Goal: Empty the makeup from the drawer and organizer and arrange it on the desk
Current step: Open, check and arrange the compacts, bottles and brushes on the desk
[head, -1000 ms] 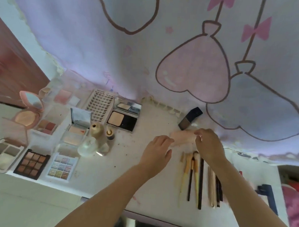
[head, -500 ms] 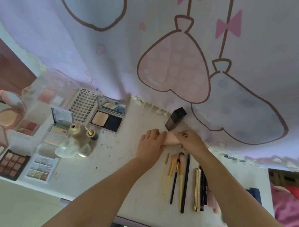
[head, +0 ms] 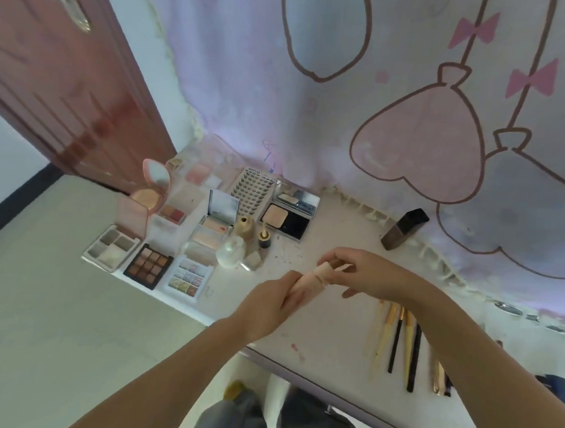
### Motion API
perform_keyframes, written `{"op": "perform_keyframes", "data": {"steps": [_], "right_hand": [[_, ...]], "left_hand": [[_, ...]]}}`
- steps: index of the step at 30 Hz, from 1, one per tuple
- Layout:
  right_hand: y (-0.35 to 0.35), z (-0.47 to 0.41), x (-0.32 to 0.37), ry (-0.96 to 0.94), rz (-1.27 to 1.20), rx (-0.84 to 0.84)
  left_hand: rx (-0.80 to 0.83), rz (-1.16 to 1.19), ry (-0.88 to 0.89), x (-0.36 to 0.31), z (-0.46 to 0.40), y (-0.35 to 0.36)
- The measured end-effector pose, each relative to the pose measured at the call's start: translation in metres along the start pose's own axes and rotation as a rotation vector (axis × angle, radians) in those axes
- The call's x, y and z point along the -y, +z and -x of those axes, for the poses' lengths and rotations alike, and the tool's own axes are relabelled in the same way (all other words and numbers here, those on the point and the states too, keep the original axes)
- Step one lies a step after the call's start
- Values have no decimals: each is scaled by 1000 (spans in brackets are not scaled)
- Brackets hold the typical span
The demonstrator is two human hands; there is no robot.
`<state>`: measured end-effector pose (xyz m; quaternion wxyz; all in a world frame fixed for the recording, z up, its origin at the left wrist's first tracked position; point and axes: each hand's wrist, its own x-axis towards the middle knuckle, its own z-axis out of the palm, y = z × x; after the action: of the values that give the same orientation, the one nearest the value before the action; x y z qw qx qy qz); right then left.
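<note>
The left hand (head: 272, 299) and right hand (head: 366, 275) both grasp a slim peach-pink makeup tube (head: 309, 281) with a thin gold band, tilted toward one o'clock above the desk (head: 331, 316).

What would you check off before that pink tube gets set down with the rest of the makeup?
1. Left hand grips the pink tube: ok.
2. Right hand holds the tube's top end: ok.
3. Cap fully closed: cannot tell, fingers cover it.
4. Bare desk under the hands for setting it down: ok.
5. Brushes lie off to the right, out of the way: ok.
6. Small bottles stand close on the left, could be knocked: not ok.
</note>
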<state>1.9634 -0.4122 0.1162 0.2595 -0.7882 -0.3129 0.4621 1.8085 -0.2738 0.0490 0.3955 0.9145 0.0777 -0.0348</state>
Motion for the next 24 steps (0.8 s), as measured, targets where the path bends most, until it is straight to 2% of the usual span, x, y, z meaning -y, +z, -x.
{"op": "perform_keyframes", "data": {"steps": [2,4,7,12,14,18,22,24], "right_hand": [[15,-5,16,153,-109,70],[31,-11,28,288,-85,125],[52,-21,35,209,-30,154],[67,-32,36,94,-18,-20],[74,-38,31,133,-141,-127],[102,-54,21,256,-301,-201],[137,-74,17,294,-290,-257],[146,-81,17,266,-176,-309]], "left_hand": [[-25,-59,18,13,18,-7],[-38,-88,22,24,33,-11],[-16,-34,-33,42,52,-15],[-43,105,-197,73,78,-22],[-96,138,-284,81,79,-23],[-168,114,-430,90,63,-17],[-270,109,-468,86,55,-8],[-306,51,-454,83,53,-4]]}}
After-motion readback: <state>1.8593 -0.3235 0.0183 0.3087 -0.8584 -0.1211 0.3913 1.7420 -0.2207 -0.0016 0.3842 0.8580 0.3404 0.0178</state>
